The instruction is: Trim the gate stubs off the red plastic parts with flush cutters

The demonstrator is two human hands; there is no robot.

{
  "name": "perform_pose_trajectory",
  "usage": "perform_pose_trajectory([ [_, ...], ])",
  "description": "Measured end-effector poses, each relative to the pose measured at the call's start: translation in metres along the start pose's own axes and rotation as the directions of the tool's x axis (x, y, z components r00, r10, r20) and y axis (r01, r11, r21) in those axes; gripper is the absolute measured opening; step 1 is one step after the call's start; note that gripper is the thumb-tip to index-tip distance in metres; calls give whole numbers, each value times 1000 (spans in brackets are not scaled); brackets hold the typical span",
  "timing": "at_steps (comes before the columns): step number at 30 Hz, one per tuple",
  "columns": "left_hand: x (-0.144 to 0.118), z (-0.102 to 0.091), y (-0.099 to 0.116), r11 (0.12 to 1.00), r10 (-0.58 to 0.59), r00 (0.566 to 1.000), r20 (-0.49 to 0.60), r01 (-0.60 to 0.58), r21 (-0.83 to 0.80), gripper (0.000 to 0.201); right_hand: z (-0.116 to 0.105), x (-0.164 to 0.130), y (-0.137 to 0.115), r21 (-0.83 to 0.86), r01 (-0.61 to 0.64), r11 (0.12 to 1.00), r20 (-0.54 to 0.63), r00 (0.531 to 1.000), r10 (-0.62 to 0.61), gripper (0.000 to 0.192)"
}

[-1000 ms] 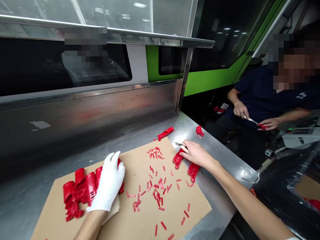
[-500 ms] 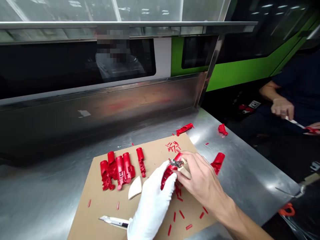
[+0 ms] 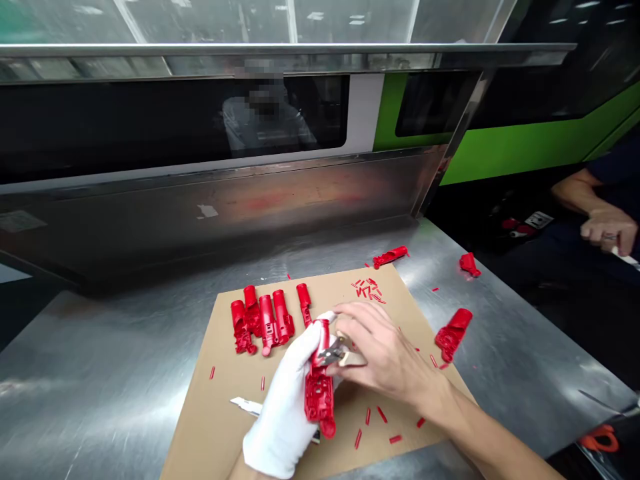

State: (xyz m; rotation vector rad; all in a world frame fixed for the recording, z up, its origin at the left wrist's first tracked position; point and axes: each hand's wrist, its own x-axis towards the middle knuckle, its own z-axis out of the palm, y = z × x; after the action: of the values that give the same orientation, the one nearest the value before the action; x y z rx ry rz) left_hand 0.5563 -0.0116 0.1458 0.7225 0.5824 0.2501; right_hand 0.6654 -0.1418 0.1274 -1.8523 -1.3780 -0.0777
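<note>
A red plastic molded part (image 3: 319,393) stands roughly upright in my left hand (image 3: 285,397), which wears a white glove and is closed around it. My bare right hand (image 3: 387,343) grips a pair of nippers (image 3: 353,359) with pale handles. The metal jaws lie against the upper middle of the part; whether they are cutting into it I cannot tell. Beneath my left hand lies a utility knife (image 3: 246,405), mostly covered. Several similar red parts (image 3: 267,323) stand in a row on the cardboard (image 3: 200,427) beyond my left hand.
Short red offcuts (image 3: 367,290) form a small pile at the cardboard's far right, with more scattered nearer. Other red parts (image 3: 454,333) lie on the metal table (image 3: 520,373). At the right edge, a co-worker's hand (image 3: 609,230) holds a pale-handled tool. A metal panel (image 3: 280,193) rises behind the table.
My left hand has turned the red part, so its slotted side now faces me. The nippers have shifted along it. The view has swung left, and the white curved piece no longer shows.
</note>
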Motion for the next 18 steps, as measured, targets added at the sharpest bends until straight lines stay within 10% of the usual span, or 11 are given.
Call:
perform_pose_trajectory([
  [7,1,-22,15,960,-62,998,3,61,-273,30,7,-13,34,213,-384,899,101,923,370,40],
  [18,-7,-25,29,984,41,998,-45,-49,-171,11,-8,-9,15,202,-298,933,283,930,235,39],
])
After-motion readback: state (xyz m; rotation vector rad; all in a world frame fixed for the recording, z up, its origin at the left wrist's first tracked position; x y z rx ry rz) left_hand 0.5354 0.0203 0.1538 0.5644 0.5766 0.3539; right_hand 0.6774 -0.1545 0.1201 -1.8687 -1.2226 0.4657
